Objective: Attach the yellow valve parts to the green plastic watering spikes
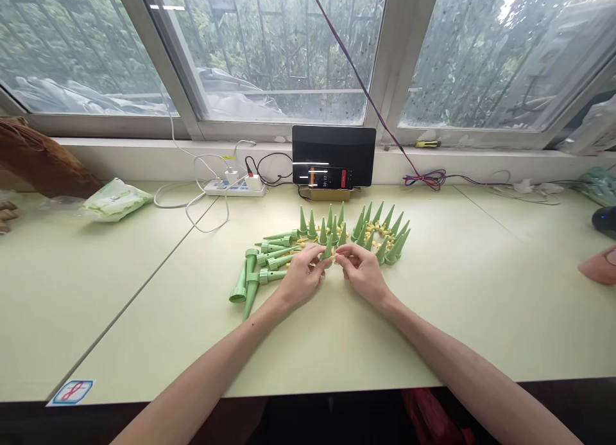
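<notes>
My left hand (303, 273) is closed around a green plant-watering spike (328, 247), its pointed end up. Close by on the right, the fingertips of my right hand (364, 273) are pinched together on a small yellow part (333, 256), right beside the spike. Behind my hands, several green spikes (312, 225) stand upright on the table with small yellow pieces among them. A curved group of upright spikes (395, 247) surrounds more yellow pieces (380, 229) to the right. Several other spikes (251, 284) lie on their sides to the left of my left hand.
A black tablet (333, 146) leans at the back, a phone (330, 178) in front of it. A white power strip (235, 187) with cables and a green-white packet (118, 200) are left. Part of a person's hand (598, 266) shows at the right edge.
</notes>
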### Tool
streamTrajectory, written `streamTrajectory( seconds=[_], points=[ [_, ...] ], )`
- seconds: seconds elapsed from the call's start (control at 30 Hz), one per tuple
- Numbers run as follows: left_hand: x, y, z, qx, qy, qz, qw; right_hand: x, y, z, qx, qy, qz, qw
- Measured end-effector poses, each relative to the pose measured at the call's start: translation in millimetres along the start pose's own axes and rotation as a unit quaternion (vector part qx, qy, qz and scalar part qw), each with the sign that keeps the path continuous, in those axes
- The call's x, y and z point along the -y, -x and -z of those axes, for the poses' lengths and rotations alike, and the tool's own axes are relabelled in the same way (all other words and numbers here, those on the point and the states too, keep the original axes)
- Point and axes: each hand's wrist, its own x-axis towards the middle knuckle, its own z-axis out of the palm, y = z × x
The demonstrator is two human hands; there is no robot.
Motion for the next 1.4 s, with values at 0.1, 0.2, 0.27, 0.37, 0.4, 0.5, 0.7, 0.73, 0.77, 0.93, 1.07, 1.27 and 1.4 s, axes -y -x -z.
streamTrajectory(
  seconds=[0.1,0.2,0.27,0.37,0.4,0.5,0.7,0.73,0.77,0.93,1.07,1.27,1.4],
  points=[
    [-0.4,0.4,0.2,0.003,-0.006,-0.007,1.000,-0.5,-0.5,0.7,0.005,-0.025,-0.024,0.999],
    [-1.2,0.5,0.0,-0.001,-0.018,-0.016,1.000,1.0,-0.6,1.6,0.011,-0.047,-0.049,0.998],
    [-2.0,0.5,-0.5,-0.005,-0.027,-0.018,0.999,2.1,-0.8,2.0,0.015,-0.057,-0.059,0.997],
    [-4.3,0.3,-2.1,-0.019,-0.029,-0.001,0.999,2.7,-1.3,1.6,0.017,-0.064,-0.056,0.996],
    [-5.4,0.3,-2.6,-0.023,-0.023,0.010,0.999,2.6,-1.4,1.3,0.016,-0.063,-0.050,0.997],
    [-9.1,0.1,-3.8,-0.024,0.017,0.048,0.998,2.6,-0.7,0.5,0.018,-0.042,-0.021,0.999],
    [-10.4,-1.2,-3.4,-0.070,0.100,0.103,0.987,7.4,1.4,0.5,0.017,0.034,0.036,0.999],
    [-9.9,-1.6,-3.3,-0.077,0.108,0.109,0.985,8.0,1.2,0.6,0.016,0.044,0.040,0.998],
    [-9.5,-2.1,-3.3,-0.081,0.116,0.114,0.983,8.3,1.0,0.7,0.015,0.052,0.044,0.998],
    [-8.7,-3.4,-3.5,-0.087,0.133,0.128,0.979,5.8,-0.7,2.0,0.016,0.059,0.054,0.997],
    [-9.9,-3.4,-3.0,-0.085,0.129,0.128,0.980,2.7,-0.5,2.5,0.025,0.044,0.051,0.997],
    [-10.6,-2.0,-2.9,-0.081,0.121,0.118,0.982,-1.0,-0.1,2.5,0.022,0.032,0.050,0.998],
    [-7.4,-1.1,-3.2,-0.073,0.111,0.099,0.986,-1.2,-0.2,2.4,0.019,0.033,0.051,0.998]
  ],
)
